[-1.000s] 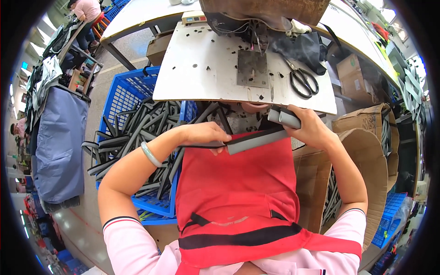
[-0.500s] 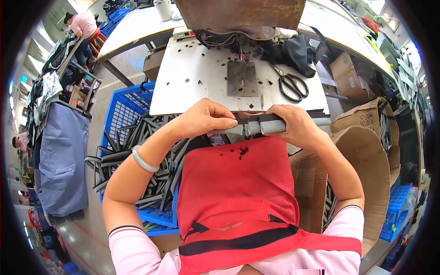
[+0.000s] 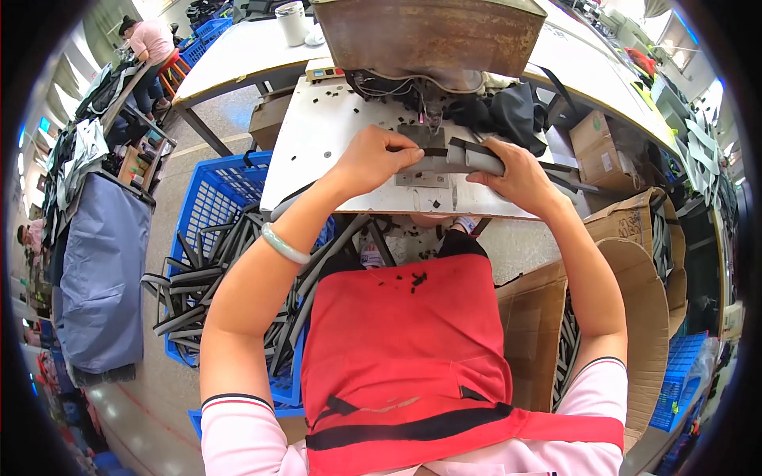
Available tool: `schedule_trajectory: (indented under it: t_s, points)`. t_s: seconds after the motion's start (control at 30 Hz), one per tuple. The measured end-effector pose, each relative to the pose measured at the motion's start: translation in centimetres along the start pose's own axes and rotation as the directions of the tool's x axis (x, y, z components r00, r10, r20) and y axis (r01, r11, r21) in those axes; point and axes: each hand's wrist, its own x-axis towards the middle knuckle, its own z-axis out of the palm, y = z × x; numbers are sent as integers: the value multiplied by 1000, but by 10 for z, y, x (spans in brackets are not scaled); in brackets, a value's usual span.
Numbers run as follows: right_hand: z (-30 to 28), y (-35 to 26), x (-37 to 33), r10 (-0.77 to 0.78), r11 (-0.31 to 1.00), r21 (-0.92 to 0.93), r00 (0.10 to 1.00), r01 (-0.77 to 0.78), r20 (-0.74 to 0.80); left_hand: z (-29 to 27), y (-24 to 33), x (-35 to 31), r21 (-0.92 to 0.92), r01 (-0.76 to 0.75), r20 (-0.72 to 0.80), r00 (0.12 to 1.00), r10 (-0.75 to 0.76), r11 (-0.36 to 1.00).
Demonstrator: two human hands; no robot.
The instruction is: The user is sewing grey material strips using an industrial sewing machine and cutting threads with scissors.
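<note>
A grey and black fabric strip (image 3: 444, 163) is stretched between my hands over the front of the white sewing table. My left hand (image 3: 371, 161) pinches its left part between thumb and fingers. My right hand (image 3: 517, 176) grips it farther right, thumb below and fingers over the top, where a folded piece shows. Beyond the strip stands the sewing machine (image 3: 429, 40), its needle area just past my hands. The metal plate (image 3: 421, 180) is partly covered by the strip. Long ends of strip trail off past both hands.
A blue basket (image 3: 208, 176) full of grey and black strips stands at my left. Cardboard boxes (image 3: 532, 321) are at my right, one with strips inside. Black cloth (image 3: 508, 111) and dark scraps lie on the tabletop. A person (image 3: 149, 47) works at far left.
Both hands have moved forward with the strip, from the table's front edge to near the needle. The scissors on the table are now hidden behind my right hand and the strip.
</note>
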Motion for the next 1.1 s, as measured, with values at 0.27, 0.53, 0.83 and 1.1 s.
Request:
schedule_trajectory:
  t_s: [0.27, 0.53, 0.83, 1.1]
  points:
    - [-7, 3, 10, 34, 993, 115, 999, -31, -23, -4, 5, 12, -8, 27, -1, 1000, -27, 1000]
    - [-2, 2, 18, 115, 993, -1, 988, -116, -107, -7, -10, 22, -10, 9, -102, 995, -10, 1000]
    - [106, -122, -66, -597, 691, -422, 793, 587, 125, 53, 44, -35, 69, -179, 174, 971, 164, 981]
    - [35, -54, -55, -121, 987, -83, 971, 141, 208, 14, -67, -77, -73, 498, 563, 736, -376, 864]
